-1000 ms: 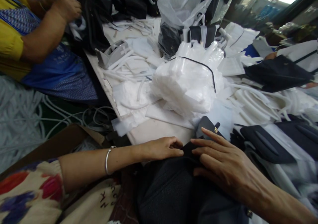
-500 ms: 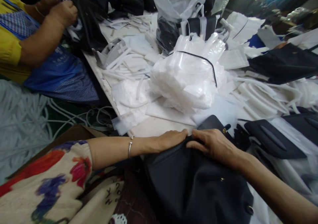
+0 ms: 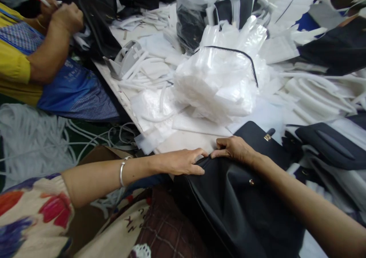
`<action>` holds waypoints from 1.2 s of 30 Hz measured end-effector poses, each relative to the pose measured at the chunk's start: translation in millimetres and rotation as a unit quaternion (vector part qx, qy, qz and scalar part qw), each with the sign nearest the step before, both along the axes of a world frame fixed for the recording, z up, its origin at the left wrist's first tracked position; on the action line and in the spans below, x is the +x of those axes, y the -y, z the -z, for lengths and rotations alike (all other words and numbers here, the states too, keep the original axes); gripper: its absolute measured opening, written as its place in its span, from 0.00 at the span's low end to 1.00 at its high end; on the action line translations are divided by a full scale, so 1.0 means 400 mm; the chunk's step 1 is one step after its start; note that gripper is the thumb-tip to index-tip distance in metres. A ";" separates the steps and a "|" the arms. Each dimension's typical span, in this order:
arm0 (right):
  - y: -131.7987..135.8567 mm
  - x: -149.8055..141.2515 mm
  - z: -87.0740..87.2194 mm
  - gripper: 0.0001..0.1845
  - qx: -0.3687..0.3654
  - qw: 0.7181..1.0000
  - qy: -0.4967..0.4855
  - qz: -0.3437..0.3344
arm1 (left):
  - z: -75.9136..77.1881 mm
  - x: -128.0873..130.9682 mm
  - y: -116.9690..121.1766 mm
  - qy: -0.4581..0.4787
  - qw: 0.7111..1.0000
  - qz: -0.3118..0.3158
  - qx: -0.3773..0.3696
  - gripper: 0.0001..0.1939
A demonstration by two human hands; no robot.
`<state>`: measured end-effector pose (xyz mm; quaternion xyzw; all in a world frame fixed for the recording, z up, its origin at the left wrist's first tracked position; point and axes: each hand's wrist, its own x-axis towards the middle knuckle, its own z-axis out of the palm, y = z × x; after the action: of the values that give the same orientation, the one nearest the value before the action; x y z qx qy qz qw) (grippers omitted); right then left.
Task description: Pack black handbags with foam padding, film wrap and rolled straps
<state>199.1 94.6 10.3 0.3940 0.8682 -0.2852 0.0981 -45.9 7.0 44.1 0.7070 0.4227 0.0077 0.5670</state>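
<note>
A black bag (image 3: pixel 243 208) with small gold fittings lies before me at the table's near edge, its far end folded over. My left hand (image 3: pixel 185 162) grips the bag's top edge, thumb on the near side and fingers over the rim. Close beside it, my right hand (image 3: pixel 233 149) pinches the same edge between thumb and curled fingers. Behind my right hand lies the bag's black flap (image 3: pixel 254 136), which carries a gold clasp (image 3: pixel 267 137). The bag's lower end runs out of view.
A bundle of clear plastic bags (image 3: pixel 217 78) sits mid-table among white foam strips (image 3: pixel 309 94). A grey tape dispenser (image 3: pixel 124 57) stands at the left edge. More black bag parts (image 3: pixel 328 143) lie at right. A co-worker's hand (image 3: pixel 67 17) works at far left, above coiled white cord (image 3: pixel 31 136).
My left hand has shifted left along the bag's edge, its thumb now showing. My right hand has moved slightly left and up, and the flap with its clasp shows more.
</note>
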 end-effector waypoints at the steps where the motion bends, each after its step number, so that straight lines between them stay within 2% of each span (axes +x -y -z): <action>1: 0.000 -0.001 0.002 0.30 0.017 1.000 0.008 -0.005 | 0.006 0.001 -0.001 -0.016 0.999 0.019 0.029 0.26; 4: 0.004 -0.006 0.003 0.27 0.047 0.998 0.038 -0.013 | -0.006 0.015 -0.029 -0.029 0.978 0.066 0.197 0.21; 6: 0.006 -0.014 -0.002 0.23 0.056 0.997 0.046 -0.015 | -0.027 0.044 -0.057 0.034 0.953 0.098 0.285 0.11; 8: 0.005 -0.023 -0.010 0.20 0.061 0.997 0.047 -0.007 | -0.037 0.088 -0.081 0.110 0.946 0.162 0.257 0.05; 11: -0.002 -0.017 -0.043 0.19 0.084 0.996 0.038 0.021 | -0.009 0.146 -0.099 0.122 0.954 0.254 0.101 0.11; 13: 0.004 0.015 -0.085 0.21 0.124 0.990 0.030 0.057 | 0.022 0.163 -0.102 0.096 0.961 0.253 0.052 0.11; 16: 0.053 0.099 -0.163 0.19 0.187 0.966 0.003 0.178 | 0.046 0.159 -0.102 0.082 0.969 0.228 0.055 0.13; 19: 0.141 0.168 -0.205 0.19 0.132 0.942 -0.017 0.310 | 0.039 0.151 -0.100 0.080 0.966 0.233 0.081 0.14; 21: 0.195 0.174 -0.198 0.21 0.104 0.935 0.022 0.337 | 0.026 0.155 -0.097 0.074 0.961 0.246 0.098 0.14; 24: 0.241 0.121 -0.159 0.22 0.170 0.922 0.080 0.337 | 0.007 0.166 -0.089 0.052 0.957 0.260 0.115 0.17; 26: 0.251 0.073 -0.136 0.23 0.214 0.904 0.079 0.362 | 0.000 0.171 -0.083 0.035 0.957 0.261 0.123 0.23; 29: 0.243 0.038 -0.127 0.26 0.221 0.875 0.049 0.427 | -0.002 0.172 -0.076 0.012 0.957 0.257 0.132 0.31; 32: 0.209 0.086 -0.140 0.29 0.143 0.892 0.066 0.424 | 0.000 0.167 -0.071 0.004 0.957 0.256 0.133 0.37; 34: 0.180 0.155 -0.157 0.33 0.069 0.899 0.126 0.414 | -0.001 0.165 -0.069 0.000 0.956 0.262 0.136 0.39; 36: 0.163 0.228 -0.174 0.36 0.018 0.892 0.154 0.424 | -0.005 0.164 -0.070 -0.008 0.952 0.271 0.139 0.42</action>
<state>290.3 29.5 79.9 0.7657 0.5972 -0.2196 0.0934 19.8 35.2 46.0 0.8668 0.2142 -0.0935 0.4406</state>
